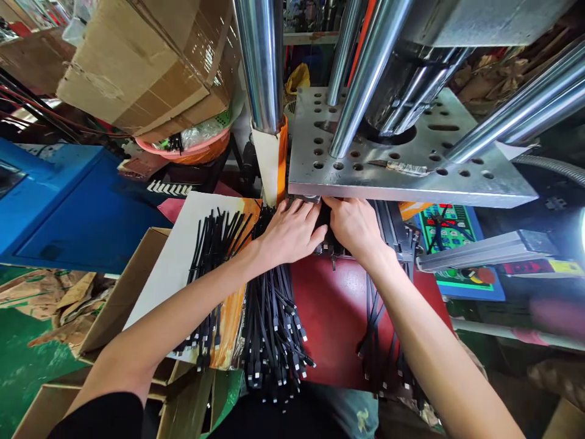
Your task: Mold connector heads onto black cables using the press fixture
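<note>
Evidently, the main bundle of thin black cables with small silver-tipped connectors (274,317) lay just on the near side of the left hand (292,231), its connector ends fanned toward the person's body. A sparser group of black cables (212,256) lay to the left of that hand on a flat white board edged with orange tape (159,268). Further black cables with silver tips (375,329) trailed on the near side of the right hand (359,225), beside the right forearm. Between these near-side cables, the glossy dark red tabletop (329,305) was exposed.

The left hand was palm down, fingers extended forward, thumb spread toward the right hand. The right hand was back up, index finger pointing forward and inward, remaining fingers curled under. Both forearms converged from the lower corners.

The fingertips reached the front edge of the thick perforated steel plate (388,183), which obscured the space beyond. A dark metal fixture (336,249) showed only partly between the hands. Whether either hand grasped a cable could not be told, since the undersides were concealed.
</note>
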`<state>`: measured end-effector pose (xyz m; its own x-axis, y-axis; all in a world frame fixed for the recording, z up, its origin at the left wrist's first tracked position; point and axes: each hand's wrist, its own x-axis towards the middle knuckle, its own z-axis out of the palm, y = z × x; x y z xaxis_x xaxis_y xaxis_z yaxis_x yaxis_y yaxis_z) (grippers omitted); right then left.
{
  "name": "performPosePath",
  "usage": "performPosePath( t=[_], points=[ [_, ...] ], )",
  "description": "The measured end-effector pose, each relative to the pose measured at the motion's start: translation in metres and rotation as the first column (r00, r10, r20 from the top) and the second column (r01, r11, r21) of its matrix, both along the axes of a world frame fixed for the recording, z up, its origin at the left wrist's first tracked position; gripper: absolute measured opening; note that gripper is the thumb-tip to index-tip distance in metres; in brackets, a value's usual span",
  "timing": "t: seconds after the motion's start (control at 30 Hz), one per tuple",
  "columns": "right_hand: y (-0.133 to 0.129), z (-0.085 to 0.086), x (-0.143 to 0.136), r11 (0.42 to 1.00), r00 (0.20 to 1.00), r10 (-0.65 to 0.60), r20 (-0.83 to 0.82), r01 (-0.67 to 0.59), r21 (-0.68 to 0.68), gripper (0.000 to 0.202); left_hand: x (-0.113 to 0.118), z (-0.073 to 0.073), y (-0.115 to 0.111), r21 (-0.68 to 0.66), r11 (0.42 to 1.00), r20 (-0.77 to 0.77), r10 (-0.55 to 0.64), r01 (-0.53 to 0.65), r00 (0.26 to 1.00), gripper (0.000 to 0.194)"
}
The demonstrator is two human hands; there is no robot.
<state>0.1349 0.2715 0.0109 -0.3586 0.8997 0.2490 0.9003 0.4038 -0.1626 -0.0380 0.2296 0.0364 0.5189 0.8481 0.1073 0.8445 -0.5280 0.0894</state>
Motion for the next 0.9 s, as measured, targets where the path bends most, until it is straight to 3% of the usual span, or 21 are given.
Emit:
performPosePath(
  t=[0.13,0.3,0.4,0.5,0.57,0.6,0.67,0.73,0.83,0.9],
  points=[
    [0.019,-0.006,-0.003,1.0,0.994,-0.007,-0.11,0.005,-0.025,0.046,-0.001,-0.008,0.03,-0.006,1.0,0.015,0.018,-0.018,1.0,0.044],
    [0.05,0.004,-0.012,1.0,0.987,0.009,-0.161,-0.013,-0.021,0.052,0.008,-0.015,0.067,0.004,0.998,0.22,0.058,-0.061,0.974,0.035],
    [0.031,0.015,-0.007,0.999,0.983,0.038,-0.182,-0.044,-0.03,0.054,0.004,-0.013,0.058,-0.021,0.997,0.248,0.077,-0.075,0.966,0.034],
    [-0.041,0.009,0.0,0.998,0.97,0.058,-0.238,-0.063,-0.017,0.045,-0.018,-0.012,-0.003,-0.036,0.995,0.328,0.097,-0.09,0.94,0.039],
    [-0.105,-0.009,-0.002,0.996,0.941,0.072,-0.332,-0.086,-0.027,0.03,-0.038,-0.011,-0.066,-0.13,0.988,0.541,0.139,-0.08,0.83,0.051],
    [-0.135,-0.02,-0.007,0.985,0.931,0.098,-0.351,-0.14,-0.097,0.024,-0.047,-0.011,-0.099,-0.225,0.971,0.61,0.201,-0.075,0.767,0.049],
    [-0.179,-0.044,-0.021,0.96,0.936,0.09,-0.341,-0.172,-0.219,0.02,-0.06,-0.01,-0.161,-0.448,0.89,0.665,0.393,-0.082,0.636,0.038],
    [-0.2,-0.061,-0.034,0.946,0.945,0.067,-0.321,-0.163,-0.281,0.016,-0.066,-0.008,-0.21,-0.62,0.782,0.662,0.57,-0.073,0.486,0.033],
    [-0.204,-0.068,-0.034,0.945,0.941,0.048,-0.336,-0.151,-0.289,0.017,-0.06,-0.008,-0.254,-0.809,0.584,0.575,0.763,0.063,0.295,0.04],
    [-0.206,-0.062,-0.021,0.945,0.934,0.046,-0.354,-0.155,-0.289,0.019,-0.049,-0.011,-0.268,-0.854,0.471,0.516,0.825,0.222,0.23,0.052]
  ],
)
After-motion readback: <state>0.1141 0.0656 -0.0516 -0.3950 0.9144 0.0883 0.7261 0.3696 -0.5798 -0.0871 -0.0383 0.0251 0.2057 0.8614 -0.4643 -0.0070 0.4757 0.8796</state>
